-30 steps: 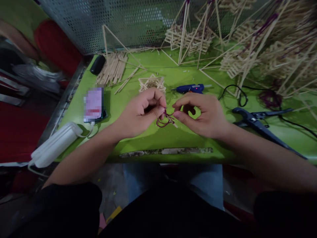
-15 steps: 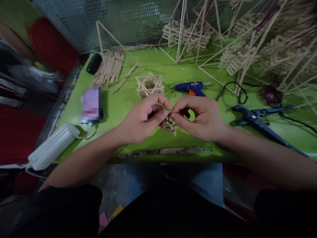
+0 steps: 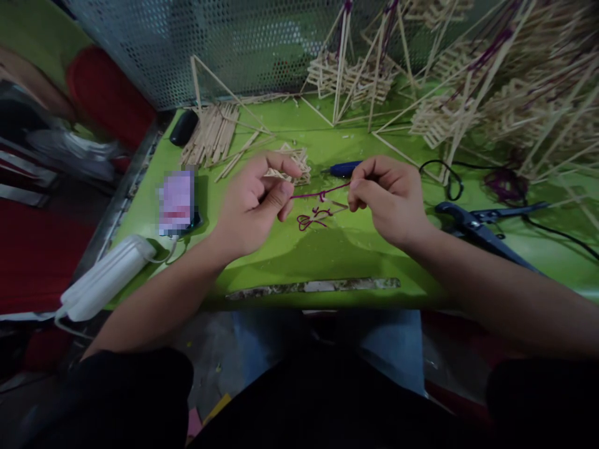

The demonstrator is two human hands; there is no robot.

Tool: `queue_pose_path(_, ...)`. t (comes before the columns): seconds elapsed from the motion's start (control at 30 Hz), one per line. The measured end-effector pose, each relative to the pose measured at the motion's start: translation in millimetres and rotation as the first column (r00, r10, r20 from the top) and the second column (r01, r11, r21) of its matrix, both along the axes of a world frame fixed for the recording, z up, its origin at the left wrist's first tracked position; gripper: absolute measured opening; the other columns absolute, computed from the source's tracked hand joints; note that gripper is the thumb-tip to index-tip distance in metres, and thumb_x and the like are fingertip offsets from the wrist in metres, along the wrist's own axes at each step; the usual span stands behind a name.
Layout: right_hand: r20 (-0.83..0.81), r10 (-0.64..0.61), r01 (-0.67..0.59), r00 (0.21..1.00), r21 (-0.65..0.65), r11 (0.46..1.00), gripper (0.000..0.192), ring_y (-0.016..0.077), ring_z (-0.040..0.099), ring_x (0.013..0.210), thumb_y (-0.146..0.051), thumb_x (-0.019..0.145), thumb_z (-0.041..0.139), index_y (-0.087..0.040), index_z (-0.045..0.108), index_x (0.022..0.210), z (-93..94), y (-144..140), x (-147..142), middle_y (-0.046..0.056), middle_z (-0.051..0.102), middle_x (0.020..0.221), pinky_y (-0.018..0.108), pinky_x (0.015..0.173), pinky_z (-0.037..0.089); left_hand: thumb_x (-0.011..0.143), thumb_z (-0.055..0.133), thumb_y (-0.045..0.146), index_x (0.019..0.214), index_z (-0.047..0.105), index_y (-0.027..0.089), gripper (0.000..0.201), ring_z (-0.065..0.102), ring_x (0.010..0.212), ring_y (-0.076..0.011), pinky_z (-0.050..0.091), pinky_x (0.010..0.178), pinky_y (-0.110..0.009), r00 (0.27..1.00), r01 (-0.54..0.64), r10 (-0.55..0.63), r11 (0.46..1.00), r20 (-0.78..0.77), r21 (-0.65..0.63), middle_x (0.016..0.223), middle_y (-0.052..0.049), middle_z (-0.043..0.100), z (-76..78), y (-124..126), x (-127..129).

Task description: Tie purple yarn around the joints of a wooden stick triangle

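Observation:
My left hand (image 3: 255, 202) and my right hand (image 3: 388, 196) each pinch one end of a dark purple thread (image 3: 321, 194) and hold it taut over the green table (image 3: 327, 249). The thread's loose part (image 3: 312, 219) curls down onto the table below, near a thin stick piece. A small woven stick star (image 3: 292, 163) lies just behind my left hand. A blue glue gun (image 3: 344, 168) lies behind the thread, partly hidden by my right hand.
A loose pile of sticks (image 3: 210, 132) lies at the back left, near a black object (image 3: 183, 127). A phone (image 3: 176, 201) and a white power strip (image 3: 105, 277) sit left. Blue pliers (image 3: 482, 227) and a black cable (image 3: 449, 178) lie right. Tall stick frames (image 3: 468, 81) crowd the back right.
My hands have moved apart and away from me, drawing the thread out straight between them. Before, both hands pinched it close together.

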State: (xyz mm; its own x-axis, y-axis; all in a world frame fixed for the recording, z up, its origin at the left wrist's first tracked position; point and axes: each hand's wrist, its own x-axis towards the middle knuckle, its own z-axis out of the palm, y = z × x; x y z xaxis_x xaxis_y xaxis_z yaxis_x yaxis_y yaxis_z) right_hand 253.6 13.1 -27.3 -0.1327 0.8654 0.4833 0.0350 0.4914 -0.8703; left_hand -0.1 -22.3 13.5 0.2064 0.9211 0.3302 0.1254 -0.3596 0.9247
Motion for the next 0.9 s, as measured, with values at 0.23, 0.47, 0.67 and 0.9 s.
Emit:
queue_pose_path(0.23,-0.166,-0.12,0.073,0.979,-0.262,0.962,0.018,0.0137,0.064,0.052,-0.022,0.084,0.075,-0.024,0.061,0.073,-6.2,16.2,-0.2,0.004,0.082,0.077,0.025,0.042,0.033,0.099,0.085,0.063,0.107,0.071,0.026,0.041,0.052,0.054,-0.0107,0.045,0.057,-0.033,0.998,-0.048,0.046,0.998,0.034,0.047,0.081,0.001,0.065,0.1,6.2,-2.3)
queue_pose_path(0.47,-0.234,-0.034,-0.102,0.972,-0.547,0.831,0.036,0.0184,0.069,0.052,-0.05,0.1,0.074,-0.027,0.049,0.088,15.2,-1.2,-2.0,0.006,0.085,0.088,0.031,0.047,0.04,0.103,0.081,0.06,0.106,0.069,0.025,0.038,0.05,0.051,-0.0094,0.043,0.053,-0.03,1.0,-0.004,0.001,0.988,0.02,0.156,0.074,0.004,0.058,-4.1,12.5,-4.2)
queue_pose_path(0.67,-0.277,0.014,-0.19,0.961,-0.618,0.763,0.043,0.0227,0.074,0.056,-0.064,0.102,0.069,-0.028,0.048,0.094,24.0,-8.3,-5.8,0.005,0.081,0.079,0.033,0.052,0.046,0.105,0.077,0.048,0.112,0.074,0.023,0.027,0.042,0.049,-0.0097,0.034,0.051,-0.027,0.987,-0.024,0.028,0.999,-0.159,0.027,0.062,0.006,0.052,4.1,4.7,-6.6)
queue_pose_path(0.9,-0.285,0.116,-0.286,0.951,-0.683,0.672,0.037,0.0229,0.07,0.045,-0.054,0.097,0.07,-0.029,0.043,0.099,29.3,-10.0,-5.0,0.006,0.083,0.079,0.03,0.042,0.035,0.1,0.07,0.035,0.087,0.077,0.017,0.023,0.056,0.063,-0.0124,0.04,0.06,-0.026,0.886,0.019,-0.022,1.0,-0.463,-0.011,0.072,-0.001,0.068,10.5,4.1,-2.2)
